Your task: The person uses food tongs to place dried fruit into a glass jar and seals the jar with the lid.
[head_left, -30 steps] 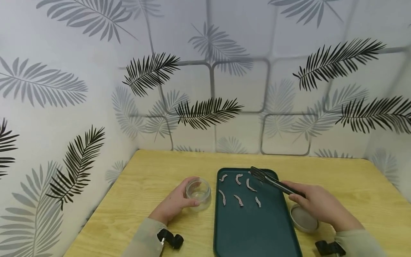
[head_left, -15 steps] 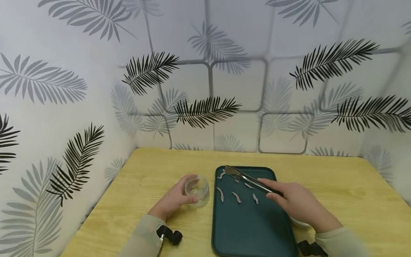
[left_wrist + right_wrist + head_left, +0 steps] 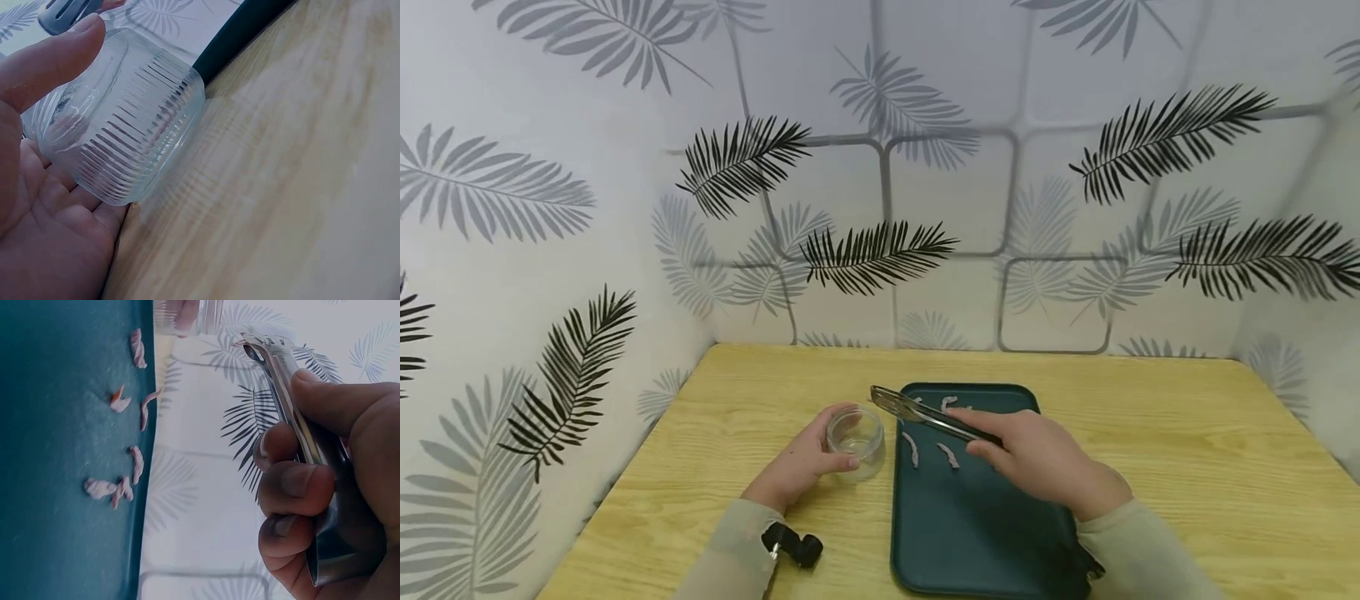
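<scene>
the wooden surface (image 3: 1150,433) carries a dark green tray (image 3: 970,533) near its front edge, several small pink pieces (image 3: 912,448) still lying on it. just left of the tray stands a ribbed glass jar (image 3: 856,442), apparently empty, gripped by the left hand (image 3: 805,468). the right hand (image 3: 1037,457) clasps metal tongs (image 3: 925,412), tips over the jar rim; whether they carry a piece cannot be told.

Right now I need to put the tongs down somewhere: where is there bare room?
The near half of the green tray is bare, and so is the wooden table right of it. The tray's far end is crowded with small pieces, near the glass jar.
</scene>
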Available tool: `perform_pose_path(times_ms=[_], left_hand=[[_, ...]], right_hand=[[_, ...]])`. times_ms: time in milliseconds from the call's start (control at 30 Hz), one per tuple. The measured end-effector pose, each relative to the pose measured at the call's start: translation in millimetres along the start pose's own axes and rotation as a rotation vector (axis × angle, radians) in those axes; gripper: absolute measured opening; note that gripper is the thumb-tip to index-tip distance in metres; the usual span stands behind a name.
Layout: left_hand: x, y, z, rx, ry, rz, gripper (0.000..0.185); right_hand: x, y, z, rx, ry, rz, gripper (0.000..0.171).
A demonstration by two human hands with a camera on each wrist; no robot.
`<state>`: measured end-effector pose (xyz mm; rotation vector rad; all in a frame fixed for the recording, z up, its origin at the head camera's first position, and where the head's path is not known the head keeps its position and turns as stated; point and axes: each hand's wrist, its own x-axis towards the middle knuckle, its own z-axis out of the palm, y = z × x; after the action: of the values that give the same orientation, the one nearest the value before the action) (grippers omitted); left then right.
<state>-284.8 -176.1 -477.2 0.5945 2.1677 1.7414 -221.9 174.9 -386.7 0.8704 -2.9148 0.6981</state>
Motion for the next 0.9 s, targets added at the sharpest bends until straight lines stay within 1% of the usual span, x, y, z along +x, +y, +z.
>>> perform_pose_path(times_ms=[167, 400, 533, 667, 800, 900], left_hand=[[-4.9, -1.0, -5.6, 0.01, 0.01, 0.006, 0.083], [-4.8, -0.4, -5.9, 0.021, 0.0, 0.025, 0.082], [-2.9, 0.2, -3.9, 0.02, 0.001, 0.026, 0.083], [-1.1, 0.1, -2.2, 0.031, 0.019, -0.004, 0.089], [0.5, 0.7, -0.8, 0.028, 0.017, -0.005, 0.087], [1.7, 0.2, 0.4, 0.009, 0.006, 0.007, 0.085]], right_hand=[[11.5, -7.5, 7.2, -0.009, 0.006, -0.035, 0.052], [20.0, -13.3, 11.7, -0.049, 0.009, -0.031, 0.054], [21.9, -16.8, 10.9, -0.047, -0.001, -0.037, 0.054], [23.1, -18.2, 10.2, -0.046, -0.004, -0.04, 0.054], [22.7, -18.2, 9.4, -0.048, -0.015, -0.028, 0.055], [19.9, -16.3, 8.2, -0.034, -0.027, -0.009, 0.055]])
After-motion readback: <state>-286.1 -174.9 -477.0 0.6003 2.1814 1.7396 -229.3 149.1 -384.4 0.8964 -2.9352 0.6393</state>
